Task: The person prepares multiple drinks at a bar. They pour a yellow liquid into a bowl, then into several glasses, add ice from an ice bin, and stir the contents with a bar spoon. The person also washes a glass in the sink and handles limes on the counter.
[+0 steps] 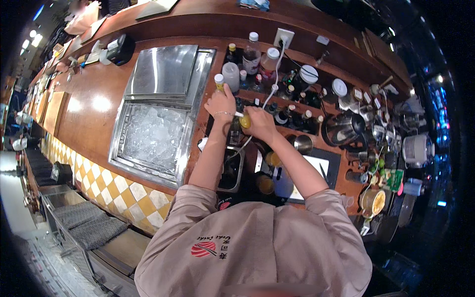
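My left hand (221, 105) is closed around the lower part of a small bottle (219, 82) with a white cap and a yellow label, at the left end of the bottle rows. My fingers hide its lower part. My right hand (261, 123) grips a yellow squeeze bottle (245, 120), tilted, its white nozzle pointing left past my left wrist. Just behind my left hand stands a cloudy white plastic bottle (231, 76). Below my forearms are a metal sink (242, 174), a glass of orange liquid (265, 184) and a white cutting board (315, 167).
An ice bin (152, 139) with a steel lid (167, 70) is set into the wooden counter on the left. Several bottles and jars (308, 74) line the back. A white cable (278, 67) hangs from a socket across them. An electric kettle (343, 128) stands to the right.
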Demonstrator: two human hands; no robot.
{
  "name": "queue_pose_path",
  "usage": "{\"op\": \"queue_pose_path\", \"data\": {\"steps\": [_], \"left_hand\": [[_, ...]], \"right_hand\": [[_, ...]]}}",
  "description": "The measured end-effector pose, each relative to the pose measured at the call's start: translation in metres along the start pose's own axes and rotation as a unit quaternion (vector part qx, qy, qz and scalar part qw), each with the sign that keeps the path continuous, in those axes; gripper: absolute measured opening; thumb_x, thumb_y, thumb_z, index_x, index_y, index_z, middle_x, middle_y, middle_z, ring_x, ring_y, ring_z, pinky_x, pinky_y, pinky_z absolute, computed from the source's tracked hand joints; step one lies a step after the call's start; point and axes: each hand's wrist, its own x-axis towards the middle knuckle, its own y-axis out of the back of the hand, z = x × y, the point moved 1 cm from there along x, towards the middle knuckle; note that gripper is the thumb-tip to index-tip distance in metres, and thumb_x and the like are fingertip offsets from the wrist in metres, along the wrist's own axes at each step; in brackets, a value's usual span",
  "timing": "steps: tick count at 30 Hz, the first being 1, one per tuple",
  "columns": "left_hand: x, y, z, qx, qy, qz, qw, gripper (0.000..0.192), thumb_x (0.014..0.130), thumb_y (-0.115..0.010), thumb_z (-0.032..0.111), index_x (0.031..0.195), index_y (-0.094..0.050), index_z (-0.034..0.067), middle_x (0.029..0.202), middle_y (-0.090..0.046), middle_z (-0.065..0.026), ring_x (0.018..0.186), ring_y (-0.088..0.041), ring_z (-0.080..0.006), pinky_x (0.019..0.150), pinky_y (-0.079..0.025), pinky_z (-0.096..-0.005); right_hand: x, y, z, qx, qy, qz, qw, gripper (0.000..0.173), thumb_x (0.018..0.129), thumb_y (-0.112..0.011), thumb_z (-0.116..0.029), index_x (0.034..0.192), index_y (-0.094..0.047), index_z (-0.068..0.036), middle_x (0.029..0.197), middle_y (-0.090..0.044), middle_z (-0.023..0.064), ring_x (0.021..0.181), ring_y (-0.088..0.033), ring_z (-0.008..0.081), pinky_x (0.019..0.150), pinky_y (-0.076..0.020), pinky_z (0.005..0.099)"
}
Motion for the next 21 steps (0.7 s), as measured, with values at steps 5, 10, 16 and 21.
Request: {"op": "queue_pose_path", "data": {"steps": [5,10,16,21], "left_hand": [[0.006,0.032,0.007,-0.155,-0.007,0.019,0.988,0.06,0.103,-0.026,0.045,0.096,-0.071,0.006,0.094,-0.07,-0.021,0.093,-0.065,-0.0422,0.085,-0.044,-0.0528],[-0.003,0.064,0.002,-0.377,-0.052,0.046,0.924,0.05,0.104,-0.031,0.033,0.099,-0.068,0.0,0.095,-0.069,-0.0201,0.089,-0.064,-0.0319,0.081,-0.046,-0.0421],[-0.027,0.095,-0.004,-0.387,-0.111,0.052,0.914,0.051,0.104,-0.029,0.031,0.102,-0.066,-0.004,0.101,-0.066,-0.0169,0.095,-0.059,-0.0277,0.088,-0.044,-0.0384],[-0.041,0.099,-0.009,-0.41,-0.124,0.038,0.903,0.052,0.105,-0.028,0.033,0.107,-0.064,-0.004,0.106,-0.065,-0.0161,0.098,-0.058,-0.0266,0.092,-0.042,-0.038]], "right_hand": [[-0.005,0.013,0.005,0.022,-0.042,0.012,0.999,0.059,0.06,-0.084,-0.023,0.112,-0.06,-0.008,0.108,-0.067,0.0132,0.104,-0.062,0.0353,0.087,-0.0507,0.0439],[-0.03,0.063,0.007,0.028,-0.035,0.106,0.993,0.059,0.06,-0.082,-0.025,0.112,-0.06,-0.009,0.107,-0.067,0.0144,0.101,-0.064,0.0358,0.087,-0.0517,0.0454],[-0.114,0.164,0.009,-0.001,-0.083,0.178,0.981,0.06,0.063,-0.084,-0.029,0.115,-0.061,-0.01,0.108,-0.069,0.0133,0.102,-0.065,0.033,0.087,-0.0525,0.0421],[-0.197,0.206,0.028,-0.049,-0.139,0.228,0.962,0.058,0.062,-0.084,-0.023,0.113,-0.06,-0.008,0.107,-0.069,0.0126,0.1,-0.066,0.0321,0.087,-0.0525,0.0405]]}}
